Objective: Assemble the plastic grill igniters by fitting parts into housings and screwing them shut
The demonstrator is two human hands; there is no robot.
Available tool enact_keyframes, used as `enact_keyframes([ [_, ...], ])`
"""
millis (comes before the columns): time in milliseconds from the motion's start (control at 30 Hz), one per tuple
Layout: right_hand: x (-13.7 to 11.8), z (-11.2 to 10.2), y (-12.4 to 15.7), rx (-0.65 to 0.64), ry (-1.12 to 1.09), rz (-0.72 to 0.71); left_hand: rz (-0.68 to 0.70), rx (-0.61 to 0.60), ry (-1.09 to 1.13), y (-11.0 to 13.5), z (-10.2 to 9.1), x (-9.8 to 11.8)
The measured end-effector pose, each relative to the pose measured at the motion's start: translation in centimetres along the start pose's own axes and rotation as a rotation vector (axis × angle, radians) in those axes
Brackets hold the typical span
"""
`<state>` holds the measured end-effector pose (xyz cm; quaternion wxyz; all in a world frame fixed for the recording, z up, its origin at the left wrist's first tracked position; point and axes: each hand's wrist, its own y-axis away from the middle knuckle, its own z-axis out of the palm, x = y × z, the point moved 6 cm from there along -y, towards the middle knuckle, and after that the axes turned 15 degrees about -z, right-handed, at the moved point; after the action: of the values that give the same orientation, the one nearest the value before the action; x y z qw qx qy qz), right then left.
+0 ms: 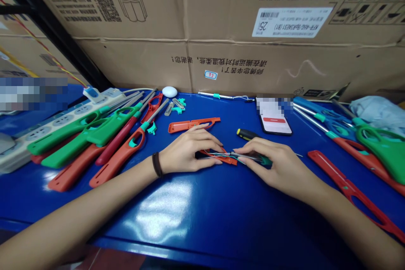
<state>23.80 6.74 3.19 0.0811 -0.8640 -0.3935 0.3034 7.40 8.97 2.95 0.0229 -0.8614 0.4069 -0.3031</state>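
Note:
On the blue table, my left hand (193, 149) has its fingers closed around an orange lighter shell half (230, 161) with thin wires (218, 153) running through it. Thumb and forefinger of my right hand (272, 158) pinch the wires by a thin metal rod at the shell's right end. Under the right palm a dark green piece (266, 161) shows in part. A black and yellow screwdriver handle (247, 134) lies just behind the right hand. Behind my left hand rests another orange shell half (193, 124).
Green and red long-necked lighters (120, 152) lie in a pile at left, beside a white power strip (60, 116). Small clear parts (174, 106) and a white oval object (170, 91) sit behind. A phone (274, 118), more lighters (357, 147) and a cardboard box (152, 50) surround the area.

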Motion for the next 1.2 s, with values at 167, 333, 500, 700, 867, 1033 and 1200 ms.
enact_keyframes([
  [167,0.0,-0.5,0.0,0.013,-0.013,0.050,0.012,0.037,-0.100,0.1,-0.3,0.6],
  [333,0.3,-0.6,0.1,0.005,-0.103,0.119,0.083,0.072,-0.289,0.2,-0.3,1.2],
  [500,0.7,-0.7,0.2,0.016,-0.226,0.203,0.158,0.161,-0.417,0.3,-0.6,2.1],
  [700,0.7,-0.8,0.2,0.033,-0.293,0.257,0.186,0.184,-0.505,0.3,-0.9,2.9],
  [867,0.8,-0.7,0.1,0.041,-0.277,0.246,0.186,0.185,-0.509,0.3,-0.9,2.8],
  [1033,1.1,-0.2,0.2,0.008,-0.292,0.276,0.155,0.153,-0.476,0.3,-0.5,2.3],
  [1200,1.2,-0.1,0.4,-0.013,-0.289,0.285,0.074,0.107,-0.386,0.3,-0.2,1.9],
])
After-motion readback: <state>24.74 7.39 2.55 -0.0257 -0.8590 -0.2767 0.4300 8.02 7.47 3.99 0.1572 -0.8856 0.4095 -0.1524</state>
